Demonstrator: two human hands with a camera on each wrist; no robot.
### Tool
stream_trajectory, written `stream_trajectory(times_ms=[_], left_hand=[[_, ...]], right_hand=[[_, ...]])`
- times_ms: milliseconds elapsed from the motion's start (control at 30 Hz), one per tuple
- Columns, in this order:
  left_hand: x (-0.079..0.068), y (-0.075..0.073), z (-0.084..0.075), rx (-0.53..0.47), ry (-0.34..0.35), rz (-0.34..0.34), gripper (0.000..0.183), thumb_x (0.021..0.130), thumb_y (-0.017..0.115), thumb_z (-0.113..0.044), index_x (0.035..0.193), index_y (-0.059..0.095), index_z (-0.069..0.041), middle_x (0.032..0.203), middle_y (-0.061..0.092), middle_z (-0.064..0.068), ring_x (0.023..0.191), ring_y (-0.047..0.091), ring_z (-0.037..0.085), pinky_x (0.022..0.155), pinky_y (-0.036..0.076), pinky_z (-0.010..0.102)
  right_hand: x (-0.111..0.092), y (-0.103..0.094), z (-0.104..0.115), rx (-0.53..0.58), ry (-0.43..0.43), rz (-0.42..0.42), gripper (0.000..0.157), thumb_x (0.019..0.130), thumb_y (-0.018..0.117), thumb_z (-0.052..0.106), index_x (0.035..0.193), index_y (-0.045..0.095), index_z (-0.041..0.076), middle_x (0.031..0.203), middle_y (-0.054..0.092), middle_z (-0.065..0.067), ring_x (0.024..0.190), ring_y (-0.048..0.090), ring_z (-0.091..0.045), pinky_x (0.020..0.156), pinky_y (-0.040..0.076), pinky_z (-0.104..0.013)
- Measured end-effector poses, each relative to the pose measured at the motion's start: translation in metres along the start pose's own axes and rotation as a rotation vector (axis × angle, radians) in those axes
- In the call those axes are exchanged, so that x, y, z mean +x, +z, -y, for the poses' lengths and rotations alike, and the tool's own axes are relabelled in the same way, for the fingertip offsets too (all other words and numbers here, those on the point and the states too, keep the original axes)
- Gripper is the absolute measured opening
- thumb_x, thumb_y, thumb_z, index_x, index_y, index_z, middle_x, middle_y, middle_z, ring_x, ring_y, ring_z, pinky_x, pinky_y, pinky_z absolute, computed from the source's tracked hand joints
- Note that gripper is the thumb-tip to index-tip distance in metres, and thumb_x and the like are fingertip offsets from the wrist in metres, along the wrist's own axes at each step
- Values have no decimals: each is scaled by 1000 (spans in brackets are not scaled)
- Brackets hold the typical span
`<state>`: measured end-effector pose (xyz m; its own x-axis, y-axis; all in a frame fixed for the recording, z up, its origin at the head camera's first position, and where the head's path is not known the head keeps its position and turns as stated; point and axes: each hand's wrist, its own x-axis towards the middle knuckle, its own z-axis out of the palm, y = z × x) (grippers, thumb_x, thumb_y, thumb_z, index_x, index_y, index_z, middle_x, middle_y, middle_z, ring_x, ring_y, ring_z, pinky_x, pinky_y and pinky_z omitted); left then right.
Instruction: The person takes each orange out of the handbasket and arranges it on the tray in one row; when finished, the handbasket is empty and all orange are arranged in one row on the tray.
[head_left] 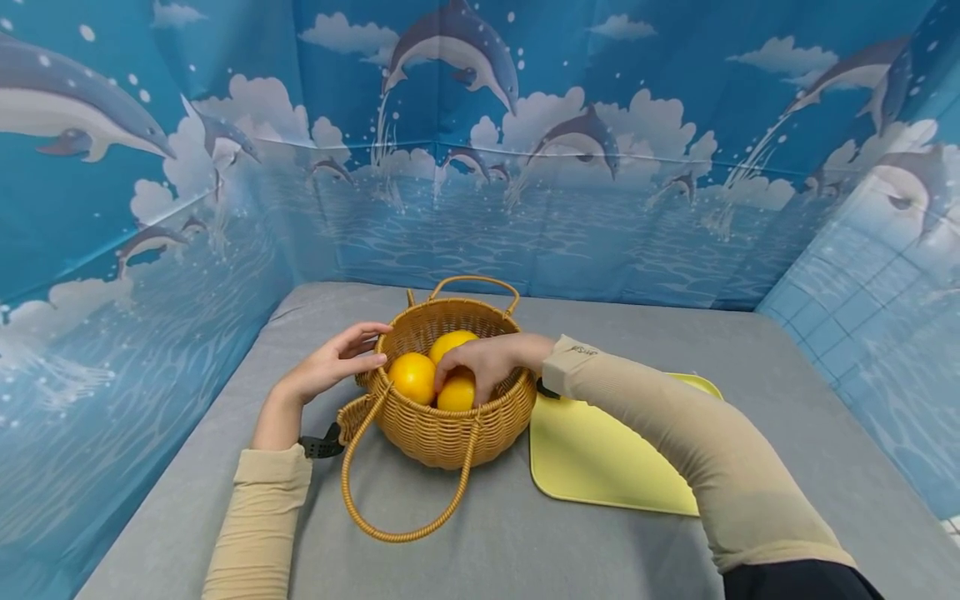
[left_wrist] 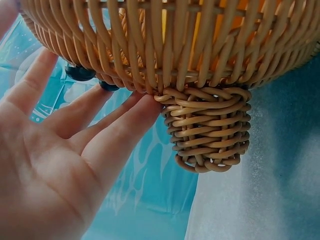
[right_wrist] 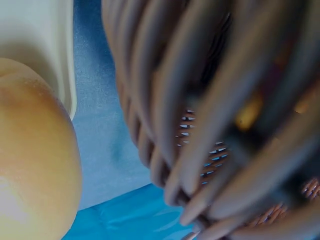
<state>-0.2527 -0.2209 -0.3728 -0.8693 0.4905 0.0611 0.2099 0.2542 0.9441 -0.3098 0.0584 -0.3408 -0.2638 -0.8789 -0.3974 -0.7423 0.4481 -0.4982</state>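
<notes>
A round wicker basket [head_left: 450,442] stands on the grey surface with several oranges inside. My right hand [head_left: 491,360] reaches down into it from the right. Its fingers and thumb curl over the front orange [head_left: 456,394]; the fingertips are partly hidden. Another orange [head_left: 412,377] lies at the left, and one more [head_left: 453,342] behind. My left hand [head_left: 330,364] is at the left rim with its fingers extended. In the left wrist view those fingers [left_wrist: 127,127] touch the basket's underside near a woven stub [left_wrist: 207,132] and dark round beads [left_wrist: 80,73].
A yellow tray [head_left: 600,467] lies right of the basket, partly under my right forearm. One looped handle [head_left: 397,537] hangs at the front; another [head_left: 474,279] stands at the back. A rounded peach-coloured form [right_wrist: 35,160] fills the right wrist view's left edge. Dolphin-print curtains [head_left: 480,225] enclose the surface.
</notes>
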Motion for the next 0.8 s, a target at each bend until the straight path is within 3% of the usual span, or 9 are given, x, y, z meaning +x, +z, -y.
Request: stream_trajectory(times_ms=[333, 533, 800], left_hand=[[0, 1, 1, -1, -2, 0, 50, 94, 59, -26, 140, 40, -16, 149, 29, 8, 137, 24, 34, 104, 29, 57], [0, 2, 0, -5, 1, 3, 52, 94, 59, -25, 140, 39, -14, 149, 29, 8, 137, 25, 33, 104, 29, 56], [-1, 1, -1, -4, 0, 1, 52, 94, 59, -25, 141, 38, -13, 149, 29, 8, 137, 24, 33, 105, 28, 57]], right_hand=[[-2, -1, 2, 27, 38, 61, 58, 75, 76, 0, 126, 56, 18, 124, 51, 9, 111, 44, -11, 96, 37, -26], [-2, -1, -1, 80, 5, 74, 56, 74, 75, -3, 123, 57, 17, 122, 50, 7, 108, 43, -12, 93, 39, -26], [-7, -4, -4, 115, -71, -10, 55, 74, 75, 3, 125, 55, 13, 127, 48, 1, 107, 44, -14, 89, 43, -27]])
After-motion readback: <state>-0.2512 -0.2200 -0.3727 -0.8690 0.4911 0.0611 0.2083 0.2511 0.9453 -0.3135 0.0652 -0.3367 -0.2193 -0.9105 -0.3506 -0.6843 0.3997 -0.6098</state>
